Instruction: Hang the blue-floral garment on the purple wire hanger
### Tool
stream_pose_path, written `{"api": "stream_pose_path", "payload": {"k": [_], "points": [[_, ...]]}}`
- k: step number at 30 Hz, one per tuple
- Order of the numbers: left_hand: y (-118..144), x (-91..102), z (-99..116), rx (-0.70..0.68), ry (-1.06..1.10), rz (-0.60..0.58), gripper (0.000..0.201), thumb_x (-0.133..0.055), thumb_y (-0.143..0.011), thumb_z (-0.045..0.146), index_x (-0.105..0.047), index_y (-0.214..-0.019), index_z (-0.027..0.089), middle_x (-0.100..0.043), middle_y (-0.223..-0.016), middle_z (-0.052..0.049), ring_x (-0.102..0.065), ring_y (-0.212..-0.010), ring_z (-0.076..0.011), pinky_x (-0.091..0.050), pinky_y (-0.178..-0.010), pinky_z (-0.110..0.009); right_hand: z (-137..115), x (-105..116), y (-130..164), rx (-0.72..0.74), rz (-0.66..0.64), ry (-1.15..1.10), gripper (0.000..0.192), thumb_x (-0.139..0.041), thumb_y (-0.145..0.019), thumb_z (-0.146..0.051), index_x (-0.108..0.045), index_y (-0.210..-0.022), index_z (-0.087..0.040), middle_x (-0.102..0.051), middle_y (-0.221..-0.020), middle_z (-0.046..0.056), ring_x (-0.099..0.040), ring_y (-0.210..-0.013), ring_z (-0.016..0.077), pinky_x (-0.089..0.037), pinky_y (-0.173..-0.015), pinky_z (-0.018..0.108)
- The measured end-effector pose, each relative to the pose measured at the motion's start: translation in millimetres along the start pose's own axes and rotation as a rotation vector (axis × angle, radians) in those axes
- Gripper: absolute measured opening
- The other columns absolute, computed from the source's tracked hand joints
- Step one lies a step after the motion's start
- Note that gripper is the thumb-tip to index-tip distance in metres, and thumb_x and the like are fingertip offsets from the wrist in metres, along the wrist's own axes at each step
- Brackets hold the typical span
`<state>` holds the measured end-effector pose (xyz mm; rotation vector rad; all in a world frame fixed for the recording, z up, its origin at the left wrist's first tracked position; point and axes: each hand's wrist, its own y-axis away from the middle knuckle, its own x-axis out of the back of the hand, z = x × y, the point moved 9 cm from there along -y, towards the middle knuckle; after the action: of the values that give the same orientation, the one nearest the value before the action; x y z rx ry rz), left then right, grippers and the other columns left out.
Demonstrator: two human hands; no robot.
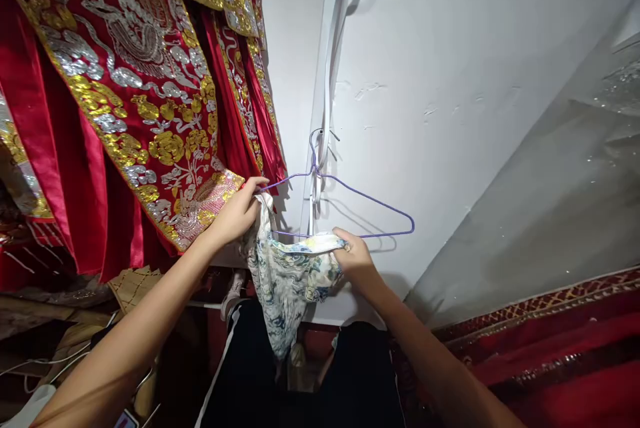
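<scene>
A purple wire hanger (pixel 370 200) hangs by its hook against the white wall. A thin garment (pixel 283 281), white with blue and green floral print, droops below the hanger's left half. At the hanger's left shoulder, my left hand (pixel 245 209) is closed around the end of the wire and the garment's edge. My right hand (pixel 354 258) pinches the garment's top band, just under the hanger's bottom bar. The band stretches between both hands. The hanger's right half is bare. My left hand hides the hanger's left corner.
Red embroidered costumes (pixel 145 81) with gold and silver sequins hang at the left. A white strip (pixel 327 68) runs down the wall (pixel 450 48) behind the hanger. Clear plastic sheeting (pixel 530 215) covers the right side, above red sequined fabric (pixel 560 348). Cables (pixel 55 365) lie lower left.
</scene>
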<state>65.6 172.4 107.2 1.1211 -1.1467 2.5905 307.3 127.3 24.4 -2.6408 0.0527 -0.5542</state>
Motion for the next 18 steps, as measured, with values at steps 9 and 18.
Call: {"api": "stream_pose_path", "payload": {"k": [9, 18], "points": [[-1, -4.9, -2, 0.062, 0.203, -0.215, 0.034, -0.049, -0.093, 0.034, -0.071, -0.115, 0.021, -0.073, -0.117, -0.005, -0.066, -0.111, -0.0251, -0.048, -0.100, -0.034, 7, 141, -8, 0.018, 0.430, 0.256, 0.093, -0.067, -0.066, -0.024, -0.038, -0.154, -0.017, -0.067, -0.076, -0.001, -0.059, -0.063, 0.0185, -0.046, -0.060, 0.028], [-26, 34.9, -29, 0.221, -0.097, 0.178, 0.023, -0.051, -0.089, 0.035, -0.064, -0.080, 0.019, -0.067, -0.098, -0.008, -0.059, -0.103, -0.0245, -0.044, -0.095, -0.034, -12, 141, -40, -0.198, -0.051, -0.050, 0.040, -0.073, -0.073, -0.055, -0.072, -0.071, -0.015, -0.067, -0.063, 0.006, -0.061, -0.054, 0.0194, -0.045, -0.051, 0.030]]}}
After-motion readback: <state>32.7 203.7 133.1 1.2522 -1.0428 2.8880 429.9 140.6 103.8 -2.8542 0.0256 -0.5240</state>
